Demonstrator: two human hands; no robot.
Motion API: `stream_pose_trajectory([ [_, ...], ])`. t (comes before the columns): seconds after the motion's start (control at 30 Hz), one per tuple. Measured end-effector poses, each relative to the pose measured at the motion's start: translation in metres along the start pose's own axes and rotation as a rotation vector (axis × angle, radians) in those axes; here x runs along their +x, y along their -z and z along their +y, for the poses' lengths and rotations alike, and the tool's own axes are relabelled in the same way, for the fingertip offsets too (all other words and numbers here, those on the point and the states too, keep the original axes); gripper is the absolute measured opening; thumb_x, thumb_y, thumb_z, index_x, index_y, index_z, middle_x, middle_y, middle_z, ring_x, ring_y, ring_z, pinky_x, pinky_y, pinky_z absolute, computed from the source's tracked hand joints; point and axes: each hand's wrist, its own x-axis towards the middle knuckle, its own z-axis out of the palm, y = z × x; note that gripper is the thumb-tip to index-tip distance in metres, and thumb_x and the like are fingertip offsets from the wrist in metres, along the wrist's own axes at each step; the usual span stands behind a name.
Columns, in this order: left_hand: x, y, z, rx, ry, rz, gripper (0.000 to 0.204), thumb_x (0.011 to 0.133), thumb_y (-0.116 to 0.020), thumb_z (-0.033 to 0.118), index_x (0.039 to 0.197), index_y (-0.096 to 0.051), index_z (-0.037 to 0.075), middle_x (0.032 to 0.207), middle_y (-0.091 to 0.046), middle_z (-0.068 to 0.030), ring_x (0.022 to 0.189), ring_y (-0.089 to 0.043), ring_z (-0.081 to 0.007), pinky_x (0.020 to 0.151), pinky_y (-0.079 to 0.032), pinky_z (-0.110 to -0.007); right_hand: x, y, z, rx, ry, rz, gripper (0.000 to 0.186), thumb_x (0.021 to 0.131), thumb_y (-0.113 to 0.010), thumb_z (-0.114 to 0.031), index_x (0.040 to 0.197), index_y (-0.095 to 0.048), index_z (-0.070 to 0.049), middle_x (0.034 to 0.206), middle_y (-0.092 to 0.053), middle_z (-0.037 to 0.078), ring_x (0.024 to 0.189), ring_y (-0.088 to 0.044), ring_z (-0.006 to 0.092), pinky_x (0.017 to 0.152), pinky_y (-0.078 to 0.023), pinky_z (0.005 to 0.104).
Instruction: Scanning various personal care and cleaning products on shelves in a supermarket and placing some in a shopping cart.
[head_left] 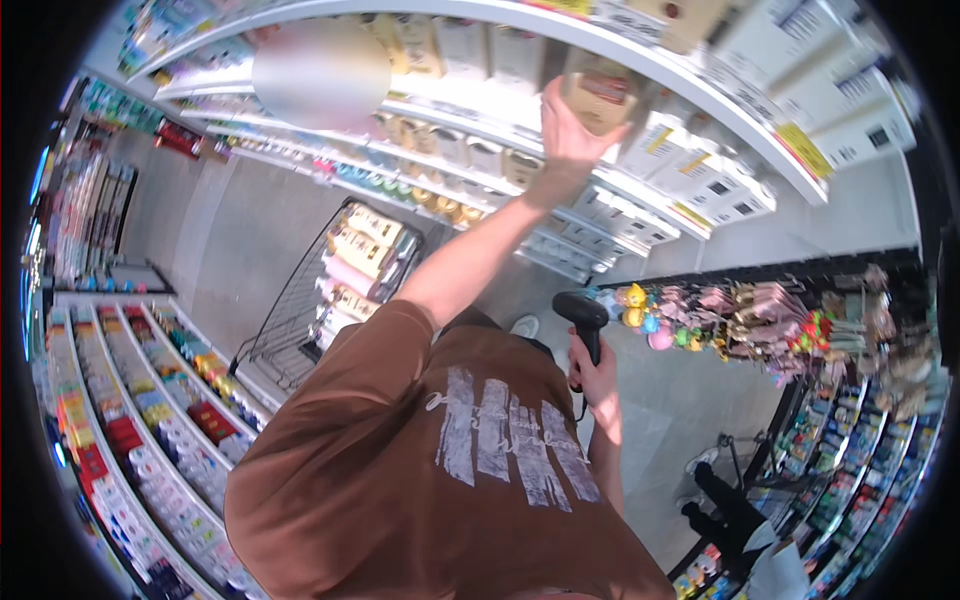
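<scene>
My left hand (573, 138) is raised to an upper shelf (690, 82), its arm stretched across in front of me. Thumb and fingers are spread around the sides of a beige package (601, 92) with a reddish label, gripping it. Whether the package still rests on the shelf is hard to make out. Lower down on the right, my right hand (597, 376) is wrapped round the handle of a black handheld barcode scanner (583, 314), whose head points up and left. White boxes (690, 160) stand right of the left hand, and pale bottles or packs (460, 45) line the shelf left of it.
A black wire shopping cart (285, 290) filled with packages (365, 245) stands to the left. Plush toys and small hanging goods (720, 315) cover a rack on the right. Another person in dark trousers (735, 505) is at the lower right. Stocked shelves (150, 430) curve along the left.
</scene>
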Motion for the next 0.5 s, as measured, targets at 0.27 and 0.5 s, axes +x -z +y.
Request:
stream_pose_trajectory([
  [0.27,-0.111,0.170,-0.152,0.090,0.069,0.114,0.075,0.078,-0.083,0.016,0.137,-0.043,-0.006,0.135,-0.047,-0.0253,0.130,-0.046,-0.0407,0.114,-0.036,-0.047,0.038,-0.056,-0.006,-0.250,-0.056,-0.072,0.031,0.104,-0.064,-0.025,0.121,-0.062,0.001,0.068,-0.051,-0.003,0.049,-0.046,0.0045,0.045,-0.038,0.0236],
  [0.5,-0.308,0.436,-0.292,0.405,0.674,0.340,0.019,0.089,-0.071,0.014,0.104,-0.065,0.004,0.096,-0.070,-0.0115,0.092,-0.068,-0.0292,0.086,-0.054,-0.043,0.093,-0.141,-0.018,-0.650,-0.068,-0.369,0.032,0.104,-0.063,-0.024,0.124,-0.061,0.001,0.075,-0.050,-0.003,0.050,-0.045,0.0039,0.045,-0.036,0.0227],
])
